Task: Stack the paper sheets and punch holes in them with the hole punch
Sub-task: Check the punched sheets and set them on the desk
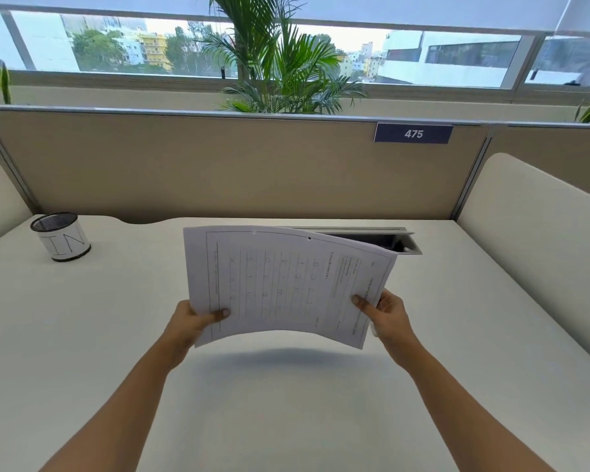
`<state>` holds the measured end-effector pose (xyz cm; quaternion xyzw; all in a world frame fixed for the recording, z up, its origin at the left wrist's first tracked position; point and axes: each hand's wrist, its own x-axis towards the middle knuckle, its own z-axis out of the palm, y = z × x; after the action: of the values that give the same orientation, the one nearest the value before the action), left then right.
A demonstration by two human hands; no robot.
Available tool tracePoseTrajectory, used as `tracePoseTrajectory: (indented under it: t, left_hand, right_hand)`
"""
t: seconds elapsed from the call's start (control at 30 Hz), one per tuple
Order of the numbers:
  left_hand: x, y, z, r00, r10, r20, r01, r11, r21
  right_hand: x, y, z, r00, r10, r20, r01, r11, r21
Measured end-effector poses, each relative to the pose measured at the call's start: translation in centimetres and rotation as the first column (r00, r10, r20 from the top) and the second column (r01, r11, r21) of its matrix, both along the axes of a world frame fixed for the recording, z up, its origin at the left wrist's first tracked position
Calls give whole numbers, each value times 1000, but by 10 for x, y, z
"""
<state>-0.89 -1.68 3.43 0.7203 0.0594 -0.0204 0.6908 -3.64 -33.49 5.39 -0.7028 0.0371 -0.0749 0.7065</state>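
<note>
A stack of printed paper sheets (pixel 283 284) is held in the air above the white desk (pixel 286 403), bowed in the middle. Two punched holes show near its far edge. My left hand (pixel 191 321) grips the near left corner, thumb on top. My right hand (pixel 385 311) grips the near right corner, thumb on the print. The sheets throw a shadow on the desk below. No hole punch is in view.
A black mesh pen cup with a white label (pixel 61 237) stands at the far left of the desk. An open cable slot (pixel 389 238) lies behind the sheets. Beige partitions (pixel 239 165) wall the desk at the back and sides.
</note>
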Motion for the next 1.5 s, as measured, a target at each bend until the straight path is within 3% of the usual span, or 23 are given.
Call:
tracePoseTrajectory:
  t: [0.33,0.93,1.3,1.5]
  left_hand:
    - [-9,1,-15,1000,8,7,-7,997,-78]
    - [-7,-6,-8,998,19,61,-14,997,-81]
    - [-9,-17,-10,982,180,54,-172,978,-121]
    - [-10,-30,-11,957,285,53,-263,932,-249]
  right_hand:
    - [-2,-2,-12,998,11,-59,-13,999,-39]
    - [-3,-2,-13,996,-27,-89,19,996,-91]
    - [-5,-2,-28,958,-285,26,281,923,-263]
    - [-8,12,-38,975,-221,-32,201,930,-308]
